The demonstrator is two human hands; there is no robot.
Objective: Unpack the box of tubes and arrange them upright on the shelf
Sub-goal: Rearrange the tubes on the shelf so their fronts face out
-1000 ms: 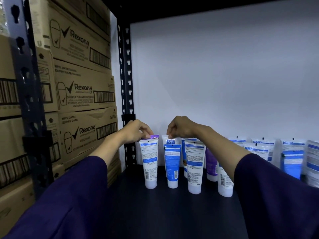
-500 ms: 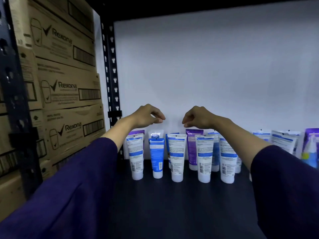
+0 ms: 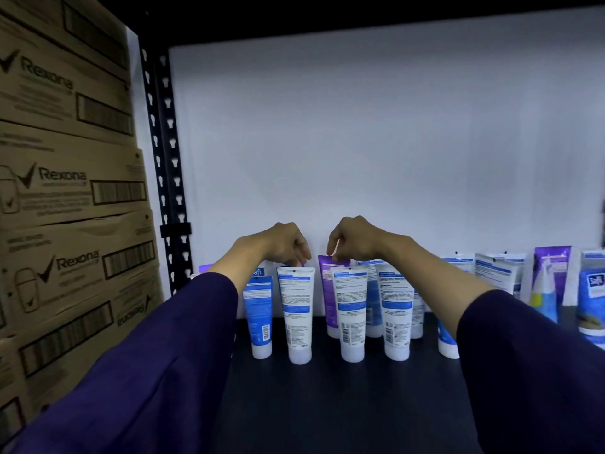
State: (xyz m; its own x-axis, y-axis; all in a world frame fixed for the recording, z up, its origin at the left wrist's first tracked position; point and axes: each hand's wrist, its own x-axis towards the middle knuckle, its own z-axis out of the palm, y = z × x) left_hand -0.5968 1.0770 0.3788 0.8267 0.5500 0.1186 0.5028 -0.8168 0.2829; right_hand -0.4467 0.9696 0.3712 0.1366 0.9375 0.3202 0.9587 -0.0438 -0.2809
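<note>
Under right grip (image 3: pixel 352 245), purple tube (image 3: pixel 327 290)

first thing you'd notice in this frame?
Two hands reach in over a front row of upright tubes on the dark shelf: the left hand fingers the top of a white tube, the right hand the top of a purple tube. Stacked Rexona cartons fill the left side.
</note>
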